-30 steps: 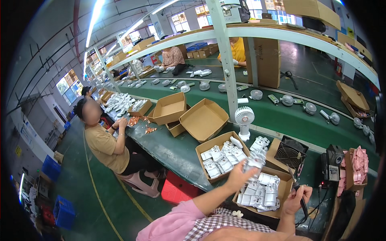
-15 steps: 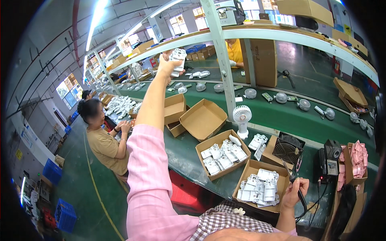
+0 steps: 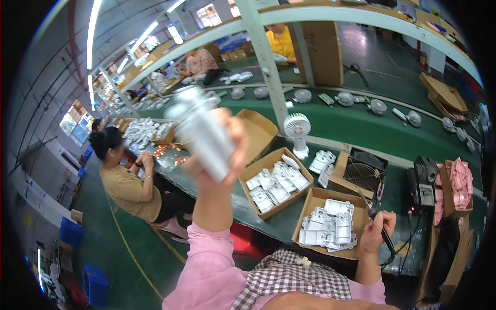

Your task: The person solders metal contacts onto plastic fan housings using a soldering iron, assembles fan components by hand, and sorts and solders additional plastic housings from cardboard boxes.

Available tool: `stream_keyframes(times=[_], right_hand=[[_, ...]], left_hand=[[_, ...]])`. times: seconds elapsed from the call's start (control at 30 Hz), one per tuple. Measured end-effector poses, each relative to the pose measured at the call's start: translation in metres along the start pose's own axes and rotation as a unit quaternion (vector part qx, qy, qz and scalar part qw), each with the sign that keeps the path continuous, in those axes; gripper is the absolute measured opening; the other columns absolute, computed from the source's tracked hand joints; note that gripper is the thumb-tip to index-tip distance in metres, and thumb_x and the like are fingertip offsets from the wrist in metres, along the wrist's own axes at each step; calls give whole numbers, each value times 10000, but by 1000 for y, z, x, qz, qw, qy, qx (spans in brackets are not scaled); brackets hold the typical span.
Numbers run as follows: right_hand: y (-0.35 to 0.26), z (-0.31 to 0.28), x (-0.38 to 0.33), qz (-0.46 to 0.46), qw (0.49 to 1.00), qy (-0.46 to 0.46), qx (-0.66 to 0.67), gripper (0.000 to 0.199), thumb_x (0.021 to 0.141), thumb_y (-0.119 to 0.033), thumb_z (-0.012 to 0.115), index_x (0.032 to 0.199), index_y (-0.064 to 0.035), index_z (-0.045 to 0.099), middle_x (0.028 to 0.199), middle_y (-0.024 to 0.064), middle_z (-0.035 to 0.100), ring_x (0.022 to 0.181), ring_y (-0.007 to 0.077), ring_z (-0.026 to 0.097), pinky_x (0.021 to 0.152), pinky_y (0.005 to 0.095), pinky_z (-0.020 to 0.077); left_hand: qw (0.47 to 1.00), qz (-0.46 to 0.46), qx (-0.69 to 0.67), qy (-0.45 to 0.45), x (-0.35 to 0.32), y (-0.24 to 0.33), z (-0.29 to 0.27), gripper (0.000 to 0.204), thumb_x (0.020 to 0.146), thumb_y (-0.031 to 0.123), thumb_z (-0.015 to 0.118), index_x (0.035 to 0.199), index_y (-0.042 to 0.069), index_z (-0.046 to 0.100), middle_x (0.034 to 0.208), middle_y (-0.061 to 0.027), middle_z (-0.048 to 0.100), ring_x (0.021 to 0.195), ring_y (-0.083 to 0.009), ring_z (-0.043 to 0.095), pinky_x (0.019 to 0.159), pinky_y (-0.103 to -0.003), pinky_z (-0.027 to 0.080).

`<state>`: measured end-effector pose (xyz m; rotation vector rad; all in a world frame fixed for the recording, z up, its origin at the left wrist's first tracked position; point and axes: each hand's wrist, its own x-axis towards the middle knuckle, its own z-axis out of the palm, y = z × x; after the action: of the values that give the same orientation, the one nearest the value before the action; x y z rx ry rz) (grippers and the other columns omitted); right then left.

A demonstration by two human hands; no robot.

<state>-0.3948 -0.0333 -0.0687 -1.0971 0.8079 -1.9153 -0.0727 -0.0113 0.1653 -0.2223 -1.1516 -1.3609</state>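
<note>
Left hand (image 3: 233,147) clasping blurred white casing (image 3: 204,133) | probably light, stiff; grip long sides | right hand (image 3: 378,230) pinching soldering iron (image 3: 372,212), carton (image 3: 361,219) just leftward

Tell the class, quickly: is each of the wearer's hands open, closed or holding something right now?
Left hand: holding white plastic casing, too blurred to count pieces.
Right hand: closed, holding a soldering iron.

Gripping white plastic (image 3: 199,132) in raised left hand (image 3: 230,147), too motion-blurred to count pieces. Holding soldering iron (image 3: 372,212) in right hand (image 3: 377,232), just beside open carton (image 3: 316,200) of white housings (image 3: 333,227). Can also see second carton (image 3: 289,201) to the left, upright white fan (image 3: 297,126) behind it, pink parts (image 3: 460,181) boxed far right.
</note>
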Motion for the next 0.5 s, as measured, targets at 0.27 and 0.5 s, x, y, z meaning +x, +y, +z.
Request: stream_keyframes(times=[0.27,0.5], right_hand=[[0,2,-1,20,1000,7,14,167,905,-129,560,831,-87,416,732,-2,399,527,47,373,431,166,295],[-1,3,2,11,1000,-19,15,163,907,-124,552,829,-81,416,691,10,418,484,66,390,407,185,316]], left_hand=[[972,-61,84,-211,8,10,88,145,888,102,559,851,-1,653,999,-179,667,562,-286,628,527,-291,511],[961,-180,79,-194,20,5,111,113,859,27,580,848,0,689,1075,-125,683,570,-182,624,502,-208,492]])
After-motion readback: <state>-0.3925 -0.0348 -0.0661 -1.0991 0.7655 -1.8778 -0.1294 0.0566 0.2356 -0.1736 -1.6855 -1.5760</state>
